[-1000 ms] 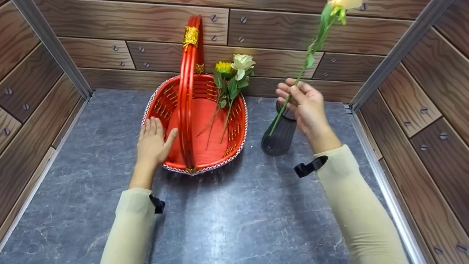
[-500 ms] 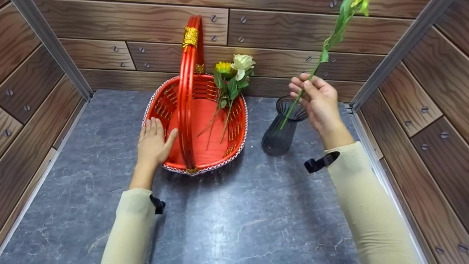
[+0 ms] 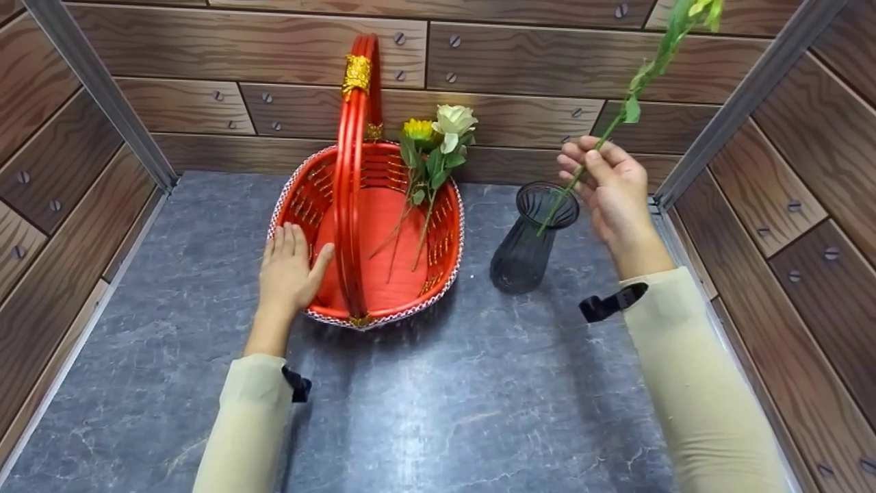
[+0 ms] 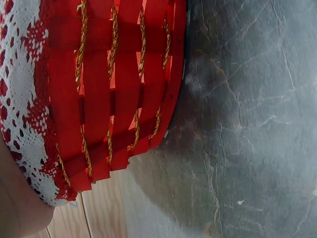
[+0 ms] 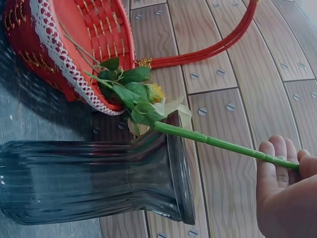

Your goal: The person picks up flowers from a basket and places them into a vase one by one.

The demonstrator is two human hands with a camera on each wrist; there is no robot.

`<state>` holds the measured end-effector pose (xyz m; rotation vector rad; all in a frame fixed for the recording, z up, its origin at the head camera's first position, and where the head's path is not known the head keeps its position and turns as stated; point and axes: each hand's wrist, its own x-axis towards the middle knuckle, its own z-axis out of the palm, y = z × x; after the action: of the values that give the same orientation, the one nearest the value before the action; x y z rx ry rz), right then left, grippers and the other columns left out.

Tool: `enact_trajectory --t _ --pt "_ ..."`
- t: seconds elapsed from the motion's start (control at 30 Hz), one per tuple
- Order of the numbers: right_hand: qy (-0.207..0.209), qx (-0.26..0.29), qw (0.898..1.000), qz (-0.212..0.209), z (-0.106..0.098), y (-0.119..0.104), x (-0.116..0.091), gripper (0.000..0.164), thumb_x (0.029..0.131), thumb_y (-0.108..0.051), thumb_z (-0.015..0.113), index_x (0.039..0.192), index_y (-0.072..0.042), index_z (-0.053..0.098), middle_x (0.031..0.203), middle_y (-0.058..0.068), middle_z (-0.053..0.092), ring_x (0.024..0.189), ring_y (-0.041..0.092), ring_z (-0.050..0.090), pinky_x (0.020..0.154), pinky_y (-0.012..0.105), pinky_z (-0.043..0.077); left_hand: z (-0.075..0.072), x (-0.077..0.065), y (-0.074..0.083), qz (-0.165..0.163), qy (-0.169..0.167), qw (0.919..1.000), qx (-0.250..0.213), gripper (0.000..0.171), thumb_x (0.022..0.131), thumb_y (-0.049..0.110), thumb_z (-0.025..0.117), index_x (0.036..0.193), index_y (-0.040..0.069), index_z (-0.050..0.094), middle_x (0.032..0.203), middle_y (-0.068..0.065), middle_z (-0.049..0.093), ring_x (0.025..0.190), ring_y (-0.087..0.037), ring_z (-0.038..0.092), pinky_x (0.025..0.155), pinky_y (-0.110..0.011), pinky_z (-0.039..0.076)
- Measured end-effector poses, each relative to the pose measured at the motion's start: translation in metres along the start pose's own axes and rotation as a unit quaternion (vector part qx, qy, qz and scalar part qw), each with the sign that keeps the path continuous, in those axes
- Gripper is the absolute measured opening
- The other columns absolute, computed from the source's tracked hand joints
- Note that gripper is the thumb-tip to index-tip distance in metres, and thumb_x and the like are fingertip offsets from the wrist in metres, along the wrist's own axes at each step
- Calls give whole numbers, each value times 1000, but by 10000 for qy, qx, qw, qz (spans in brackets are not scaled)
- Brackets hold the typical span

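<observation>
My right hand [image 3: 616,195] pinches a long green flower stem [image 3: 578,174] between thumb and fingers. Leaves and a bit of yellow-green show at its upper end, where the head view cuts off the bloom. The lower tip overlaps the mouth of a dark, ribbed glass vase [image 3: 523,257]; in the right wrist view the stem tip [image 5: 166,129] lies across the vase's rim [image 5: 182,178]. With fingers extended, my left hand [image 3: 286,270] rests on the left rim of a red woven basket [image 3: 369,318]. From the left wrist, the basket's side [image 4: 99,99] and lace trim [image 4: 22,89] appear close up.
Inside the basket lean a cream rose [image 3: 454,122] and a yellow flower [image 3: 419,129], heads over its back right rim. The tall red handle [image 3: 349,171] arches across it. Wood-patterned walls [image 3: 513,61] enclose the grey marbled floor [image 3: 424,404] at the back and sides.
My right hand has moved to the right with the flower, bringing the stem's tip from in front of the vase body up to its mouth. The left hand stays on the basket.
</observation>
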<state>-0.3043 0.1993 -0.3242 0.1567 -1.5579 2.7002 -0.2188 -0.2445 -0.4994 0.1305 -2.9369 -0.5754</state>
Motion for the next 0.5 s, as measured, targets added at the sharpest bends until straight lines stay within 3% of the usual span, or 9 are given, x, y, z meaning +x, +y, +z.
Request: enact_trajectory --t 0.5 --pt "60 179 9998 -117 -3 -12 2 18 100 -3 53 116 5 59 107 20 73 95 28 73 86 36 59 -1 -1 1 -34 -57 10000 48 91 102 64 22 154 -10 17 162 -29 16 152 -42 8 125 -50 2"
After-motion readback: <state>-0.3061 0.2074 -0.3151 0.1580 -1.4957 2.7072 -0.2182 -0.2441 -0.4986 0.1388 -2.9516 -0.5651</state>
